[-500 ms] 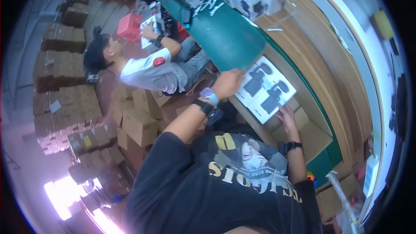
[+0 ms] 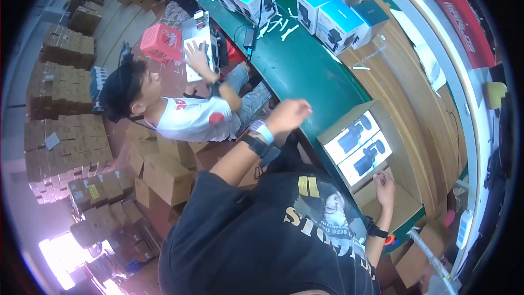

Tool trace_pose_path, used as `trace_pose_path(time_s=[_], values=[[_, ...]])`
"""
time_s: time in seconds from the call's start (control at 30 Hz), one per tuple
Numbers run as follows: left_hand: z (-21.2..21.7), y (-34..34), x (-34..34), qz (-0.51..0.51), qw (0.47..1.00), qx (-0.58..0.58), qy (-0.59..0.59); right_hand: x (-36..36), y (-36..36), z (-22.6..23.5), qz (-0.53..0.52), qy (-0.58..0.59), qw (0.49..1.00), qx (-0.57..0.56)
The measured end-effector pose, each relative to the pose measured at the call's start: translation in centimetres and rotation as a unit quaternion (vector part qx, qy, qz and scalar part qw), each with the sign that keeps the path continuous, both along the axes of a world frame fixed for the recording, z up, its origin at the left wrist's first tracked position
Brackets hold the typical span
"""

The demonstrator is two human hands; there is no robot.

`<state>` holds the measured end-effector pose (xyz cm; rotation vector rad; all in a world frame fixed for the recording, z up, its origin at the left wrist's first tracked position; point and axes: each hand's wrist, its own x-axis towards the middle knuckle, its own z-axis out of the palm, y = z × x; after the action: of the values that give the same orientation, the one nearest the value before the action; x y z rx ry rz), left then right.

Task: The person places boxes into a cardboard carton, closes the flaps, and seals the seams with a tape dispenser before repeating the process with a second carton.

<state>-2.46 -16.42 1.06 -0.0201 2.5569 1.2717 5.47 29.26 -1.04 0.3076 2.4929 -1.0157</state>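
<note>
Two white product boxes (image 2: 358,149) with pictures of a black device lie side by side in an open brown carton (image 2: 406,155). My left hand (image 2: 291,116) hovers over the near edge of the green tabletop, to the left of the carton. It holds nothing, and its fingers are loosely bent and a little apart. My right hand (image 2: 385,187) is over the carton, beside the lower right corner of the white boxes. Its fingers are half curled and slightly apart, with nothing seen in them.
Blue-topped boxes (image 2: 333,16) stand in groups along the green table (image 2: 295,71). White strips lie near them. A wooden board (image 2: 436,125) runs beyond the carton. A co-worker (image 2: 191,117) sits at the left by a pink basket (image 2: 161,42). Brown cartons (image 2: 169,177) crowd the floor.
The two white boxes have gone down into the carton. Both my hands have come off them, the left drawn away from the boxes. The whole view has shifted.
</note>
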Motion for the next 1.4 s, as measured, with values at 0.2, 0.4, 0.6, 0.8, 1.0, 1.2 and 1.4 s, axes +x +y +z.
trace_pose_path(time_s=[0.2, 0.4, 0.6, 0.8, 1.0, 1.2, 1.4], values=[[-1.8, -7.5, -0.4, 0.086, 0.980, -0.086, 0.155, 2.5, -6.0, 1.5, -0.108, 0.072, 0.992, -0.007], [-1.0, -4.6, 0.3, -0.088, 0.979, -0.084, 0.166, 2.7, -9.8, 3.0, -0.096, 0.129, 0.985, 0.057], [-2.7, -3.3, -0.8, -0.058, 0.966, -0.084, 0.236, 2.7, -13.7, 14.7, -0.063, 0.354, 0.932, -0.040], [-11.9, -2.8, -2.5, -0.112, 0.937, -0.300, 0.137, 2.5, -17.6, 30.0, -0.007, 0.664, 0.625, -0.411], [-11.9, -4.6, -6.7, -0.072, 0.945, -0.285, 0.142, 1.9, -16.6, 30.7, -0.012, 0.678, 0.566, -0.468], [-1.7, -8.5, -5.3, 0.122, 0.981, 0.148, -0.021, 4.1, -12.6, 30.2, 0.018, 0.573, 0.640, -0.511], [7.0, 4.3, 0.4, -0.073, 0.978, 0.134, 0.145, 3.4, -8.2, 25.0, 0.114, 0.177, 0.908, -0.363]])
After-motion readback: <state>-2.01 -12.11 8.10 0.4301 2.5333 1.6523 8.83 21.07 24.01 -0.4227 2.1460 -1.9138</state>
